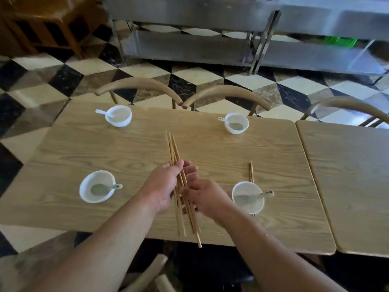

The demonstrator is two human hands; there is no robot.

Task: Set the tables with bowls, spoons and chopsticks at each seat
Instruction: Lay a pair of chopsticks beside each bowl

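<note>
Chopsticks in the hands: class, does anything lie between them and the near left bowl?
Nothing visible does. Only bare table lies between the chopsticks, held in the left hand, and the near left bowl.

Matt wood-grain table (pixel 210 148), glossy white bowls (pixel 118 115).

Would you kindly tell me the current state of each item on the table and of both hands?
Far-left bowl: upright, no chopsticks beside it.
Far-right bowl: upright, no chopsticks.
Near-left bowl: upright, no chopsticks.
Near-right bowl: upright.
Laid pair: flat beside near-right bowl.
Spoons: one resting in each bowl.
Chopstick bundle: held in both hands.
Left hand: grips the bundle.
Right hand: pinches the bundle's near end.
</note>
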